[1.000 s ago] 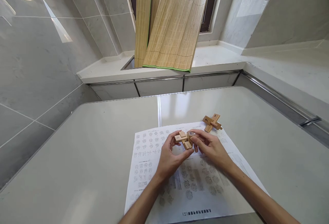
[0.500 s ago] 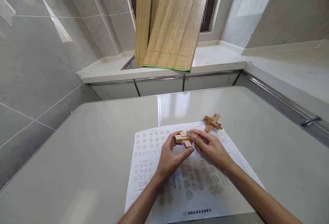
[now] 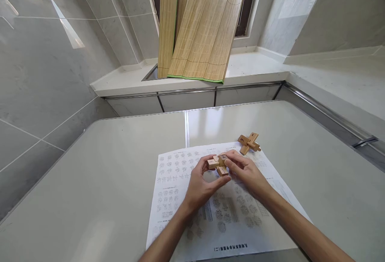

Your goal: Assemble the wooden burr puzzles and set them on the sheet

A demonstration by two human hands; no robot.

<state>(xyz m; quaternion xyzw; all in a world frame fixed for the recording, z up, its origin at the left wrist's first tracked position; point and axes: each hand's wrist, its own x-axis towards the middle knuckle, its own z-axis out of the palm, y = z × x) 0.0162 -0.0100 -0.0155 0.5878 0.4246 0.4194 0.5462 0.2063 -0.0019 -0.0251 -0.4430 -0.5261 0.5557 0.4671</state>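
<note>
Both my hands hold a small wooden interlocking puzzle [image 3: 218, 163] above a printed instruction sheet [image 3: 180, 198]. My left hand [image 3: 202, 185] grips it from the left and below, thumb and fingers curled round its blocks. From the right, my right hand [image 3: 247, 171] pinches the puzzle with its fingertips. A second wooden cross-shaped puzzle piece [image 3: 249, 143] lies on the table beyond my right hand, at the sheet's far right corner, untouched.
The sheet lies on a pale grey table [image 3: 90, 181] with a seam down its middle. Behind it runs a white counter [image 3: 255, 67] with a bamboo mat [image 3: 195, 29] leaning against a window. Tiled walls close in on the left and right.
The puzzle has been turned slightly between my hands, and my fingers have closed in tighter round it. The piece on the table has not moved.
</note>
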